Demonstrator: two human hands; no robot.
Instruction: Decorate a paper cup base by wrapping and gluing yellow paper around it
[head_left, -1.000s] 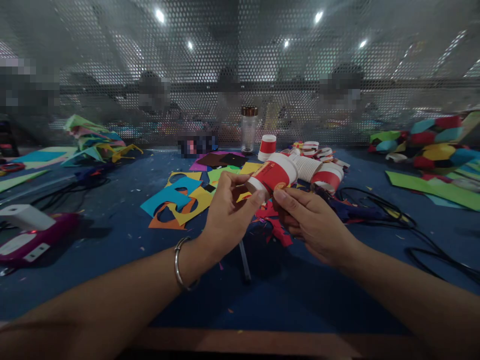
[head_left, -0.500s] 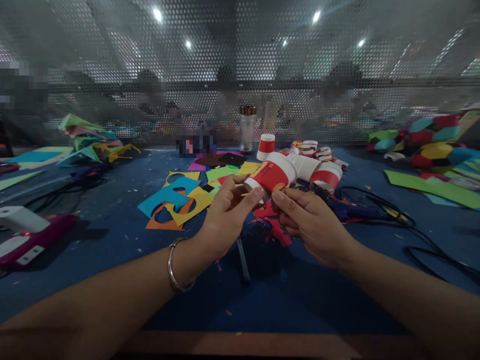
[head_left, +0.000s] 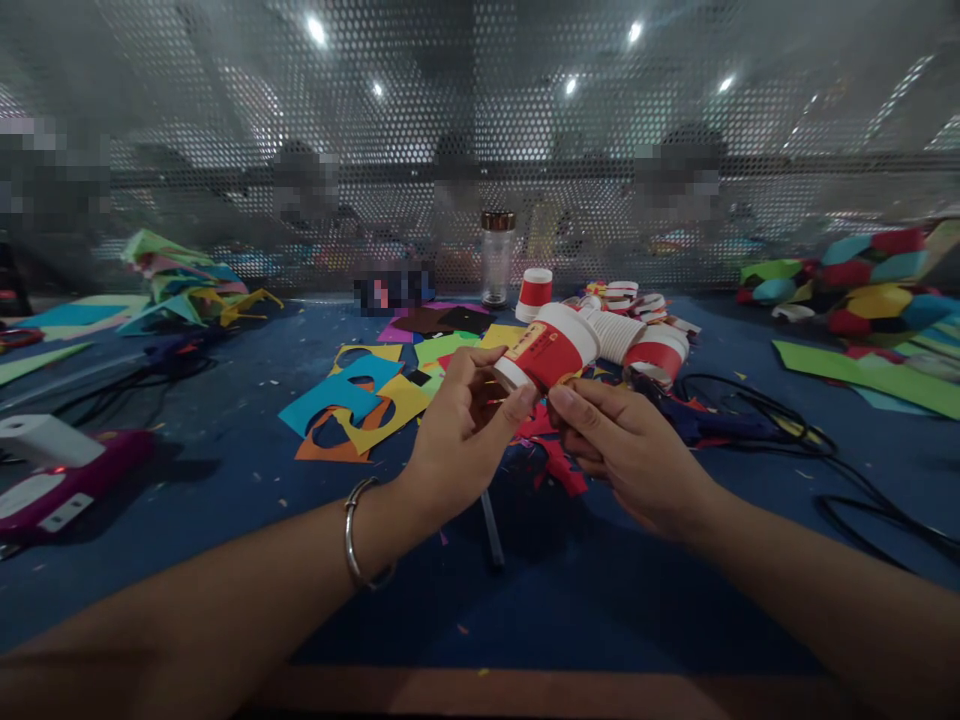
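A red and white paper cup (head_left: 551,345) is held tilted above the table, its wider end up and to the right. My left hand (head_left: 469,430) is closed around its narrow lower end, thumb in front and fingers behind. My right hand (head_left: 622,440) pinches at the lower right side of the cup with thumb and forefinger, where a bit of yellow print shows. Just behind the cup lie a stack of nested white cups (head_left: 615,335) and another red and white cup (head_left: 656,355). Red paper scraps (head_left: 559,465) lie beneath my hands.
Cut coloured paper sheets (head_left: 352,400) lie left of centre. A glass bottle (head_left: 496,260) and an upturned cup (head_left: 535,292) stand at the back. A dark blue tool (head_left: 697,422) with a black cable (head_left: 795,440) is at right. A purple power strip (head_left: 82,480) sits left.
The cup has turned in my hands, so its yellow printed panel shows more and the round yellow mark has moved down behind my right thumb. Both hands stay nearly in place.
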